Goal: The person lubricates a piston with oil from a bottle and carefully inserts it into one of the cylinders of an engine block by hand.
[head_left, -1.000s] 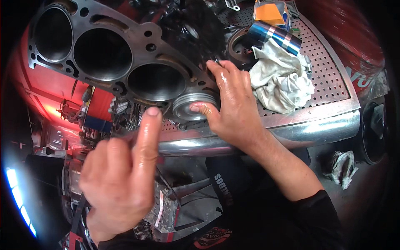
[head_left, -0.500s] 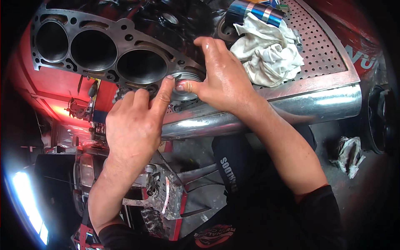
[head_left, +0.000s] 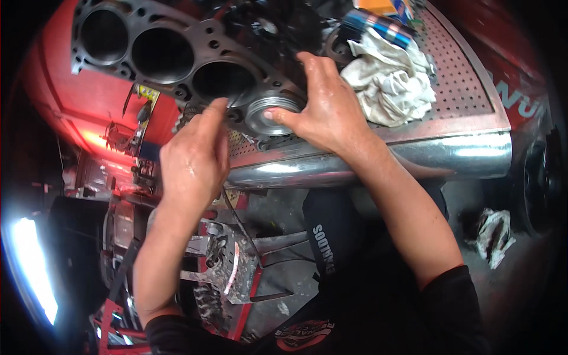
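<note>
A round metal piston (head_left: 269,126) with grooves round its side sits at the near right end of the engine block (head_left: 198,35). My right hand (head_left: 331,106) holds it, thumb laid across its face and the other fingers raised over the block. Left of the piston, and apart from it, is my left hand (head_left: 195,151). Its index finger is stretched towards the rim of the nearest cylinder bore (head_left: 225,81), while the other fingers are partly bent and hidden. I see nothing held in it, though motion blurs its fingertips.
The block lies on a perforated metal bench (head_left: 467,77) with a rounded shiny front edge (head_left: 449,157). Crumpled white rags (head_left: 393,89) and a blue metallic cylinder (head_left: 378,26) lie to the right. On the floor are another rag (head_left: 496,236) and a dirty metal stand (head_left: 242,266).
My left hand has drawn back left from the piston, uncovering more of its face. My right hand stays on the piston. The whole view has shifted and tilted slightly.
</note>
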Demonstrator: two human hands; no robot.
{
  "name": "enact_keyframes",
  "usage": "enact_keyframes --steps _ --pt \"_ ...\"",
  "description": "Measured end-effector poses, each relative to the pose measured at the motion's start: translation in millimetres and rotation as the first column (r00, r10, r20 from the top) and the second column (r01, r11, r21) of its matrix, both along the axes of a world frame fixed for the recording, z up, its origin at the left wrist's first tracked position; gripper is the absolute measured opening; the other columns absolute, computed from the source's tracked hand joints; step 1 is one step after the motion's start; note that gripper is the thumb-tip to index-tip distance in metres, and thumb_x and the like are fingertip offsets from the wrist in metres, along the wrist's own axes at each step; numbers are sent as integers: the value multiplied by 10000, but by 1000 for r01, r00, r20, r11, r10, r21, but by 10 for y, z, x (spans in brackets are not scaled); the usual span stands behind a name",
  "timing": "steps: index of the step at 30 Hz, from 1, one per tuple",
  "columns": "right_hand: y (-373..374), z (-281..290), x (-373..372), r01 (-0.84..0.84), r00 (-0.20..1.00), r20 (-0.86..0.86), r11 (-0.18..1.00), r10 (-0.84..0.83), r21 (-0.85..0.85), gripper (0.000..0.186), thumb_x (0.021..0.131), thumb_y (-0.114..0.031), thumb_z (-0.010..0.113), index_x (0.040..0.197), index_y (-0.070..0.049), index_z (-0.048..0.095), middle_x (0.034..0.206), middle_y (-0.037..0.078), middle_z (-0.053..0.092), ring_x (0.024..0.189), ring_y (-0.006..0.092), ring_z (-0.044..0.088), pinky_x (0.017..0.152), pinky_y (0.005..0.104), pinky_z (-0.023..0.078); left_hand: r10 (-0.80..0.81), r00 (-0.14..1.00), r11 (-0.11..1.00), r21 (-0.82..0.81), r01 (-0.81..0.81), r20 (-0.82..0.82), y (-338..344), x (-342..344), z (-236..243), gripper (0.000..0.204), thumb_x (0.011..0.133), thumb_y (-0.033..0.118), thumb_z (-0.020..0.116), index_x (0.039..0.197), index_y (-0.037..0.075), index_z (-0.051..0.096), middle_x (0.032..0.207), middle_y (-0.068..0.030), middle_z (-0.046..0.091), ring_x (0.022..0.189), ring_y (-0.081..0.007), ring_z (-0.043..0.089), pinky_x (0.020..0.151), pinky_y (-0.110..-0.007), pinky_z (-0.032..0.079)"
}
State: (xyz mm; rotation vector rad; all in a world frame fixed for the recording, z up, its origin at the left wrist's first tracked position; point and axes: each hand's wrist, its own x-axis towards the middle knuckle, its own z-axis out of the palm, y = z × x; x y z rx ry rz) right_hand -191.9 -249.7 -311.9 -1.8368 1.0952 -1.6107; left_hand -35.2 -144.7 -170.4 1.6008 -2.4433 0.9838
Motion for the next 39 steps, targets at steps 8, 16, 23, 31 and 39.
enact_keyframes --steps 8,16,23,31,39 --pt "22 47 174 47 996 -71 997 -52 -65 1094 710 -569 898 1498 25 427 1357 220 516 1245 379 505 1065 477 467 -226 279 938 -286 -196 -933 -376 383 -1204 651 826 249 912 1272 -42 536 803 -8 585 756 -114 522 751 -273 499" --pt "49 133 173 69 991 -112 998 -69 0 1086 668 -484 959 1461 56 449 1300 233 538 1229 367 548 1058 456 471 -127 230 985 -149 -82 -965 -444 348 -1257 506 859 330 882 1116 -36 645 927 -53 725 777 -112 572 752 -296 516" --pt "-4 114 168 42 981 -188 999 -47 -31 1094 694 -521 940 1468 54 422 1324 244 514 1208 378 587 1026 451 506 -84 59 990 -90 -110 -995 -431 356 -1213 512 865 327 876 1136 -40 643 996 -116 756 912 -165 679 839 -320 532" --pt "-146 92 154 212 932 -276 970 -237 -119 1201 654 -563 950 1453 144 397 1456 301 412 1389 432 401 1187 488 334 21 127 997 30 70 -992 -497 557 -1147 758 618 386 984 1173 -21 667 1106 -244 745 1086 -389 715 935 -448 551" --pt "-40 135 256 104 991 -75 990 -112 -96 1050 681 -476 967 1418 72 460 1329 231 460 1325 374 446 1143 480 350 134 146 989 140 38 -980 -526 596 -1174 718 636 391 972 1081 -71 647 1020 -265 737 1012 -395 725 894 -453 559"
